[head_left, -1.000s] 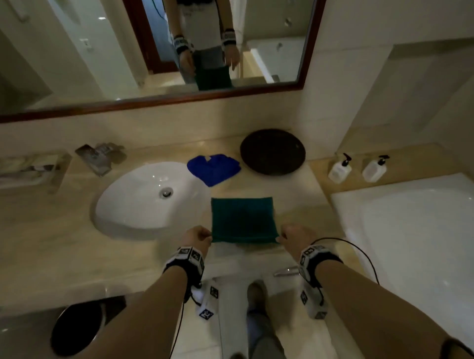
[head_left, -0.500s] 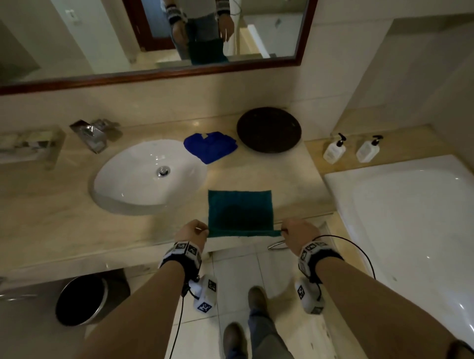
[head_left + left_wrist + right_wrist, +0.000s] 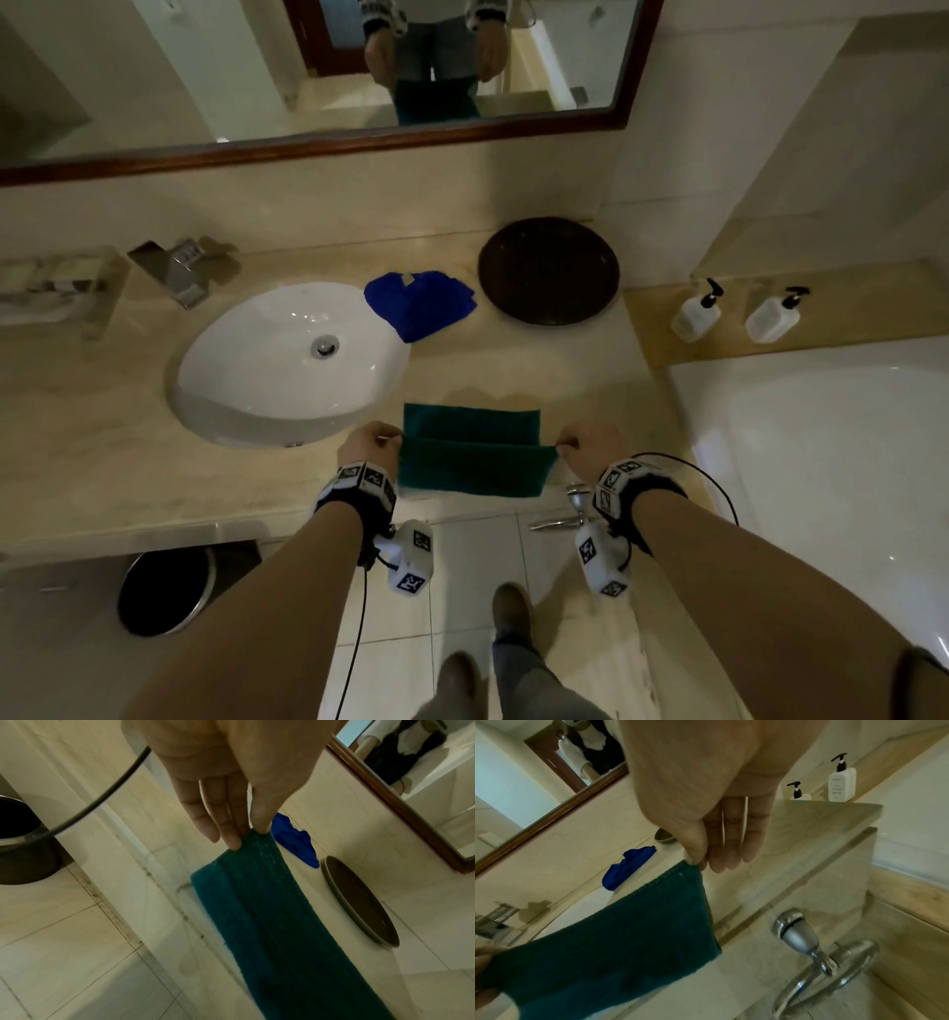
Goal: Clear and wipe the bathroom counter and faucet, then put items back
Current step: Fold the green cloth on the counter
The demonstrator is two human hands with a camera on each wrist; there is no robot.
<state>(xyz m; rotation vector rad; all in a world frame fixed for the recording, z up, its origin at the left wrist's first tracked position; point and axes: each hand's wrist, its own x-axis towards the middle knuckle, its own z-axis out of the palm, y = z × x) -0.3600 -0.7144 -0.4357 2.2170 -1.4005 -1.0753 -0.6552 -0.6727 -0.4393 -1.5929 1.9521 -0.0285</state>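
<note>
Looks mostly done to me: counter (image 3: 128, 437) is nearly bare; left hand (image 3: 367, 447) and right hand (image 3: 583, 449) each pinch an end of the green towel (image 3: 472, 462), folded at the front edge; blue cloth (image 3: 418, 303) and dark tray (image 3: 548, 271) sit behind; items aren't back yet.

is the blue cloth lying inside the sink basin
No: in the head view the blue cloth lies on the counter between the sink and the dark round tray.
</note>
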